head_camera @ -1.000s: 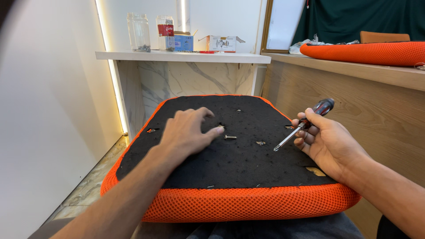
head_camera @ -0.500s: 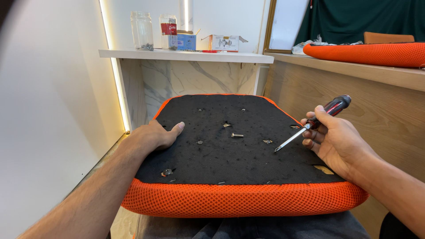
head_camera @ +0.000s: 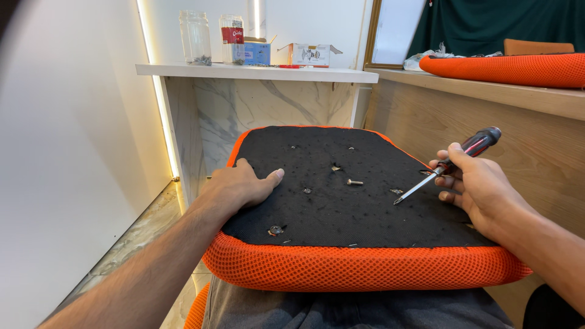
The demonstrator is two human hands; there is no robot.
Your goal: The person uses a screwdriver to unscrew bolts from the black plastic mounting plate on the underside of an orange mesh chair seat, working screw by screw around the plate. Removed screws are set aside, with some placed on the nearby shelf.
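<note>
An orange mesh seat cushion [head_camera: 359, 268] lies upside down on my lap, its black fabric underside [head_camera: 341, 207] facing up. My left hand [head_camera: 241, 186] grips the cushion's left edge, thumb on the black fabric. My right hand [head_camera: 478, 183] holds a screwdriver [head_camera: 448, 164] with a red and black handle, its tip resting near a small screw [head_camera: 396, 192] at the right. A loose bolt [head_camera: 354, 182] lies near the middle. Other screws and holes dot the fabric, one [head_camera: 276, 230] near the front left.
A white marble shelf [head_camera: 256, 72] ahead carries glass jars [head_camera: 195, 38] and small boxes [head_camera: 311, 55]. A wooden counter [head_camera: 518, 94] on the right holds another orange cushion [head_camera: 506, 67]. A white wall stands at the left above a tiled floor [head_camera: 140, 237].
My left hand slid from the middle of the black fabric to the cushion's left edge. The right hand and screwdriver stayed nearly in place.
</note>
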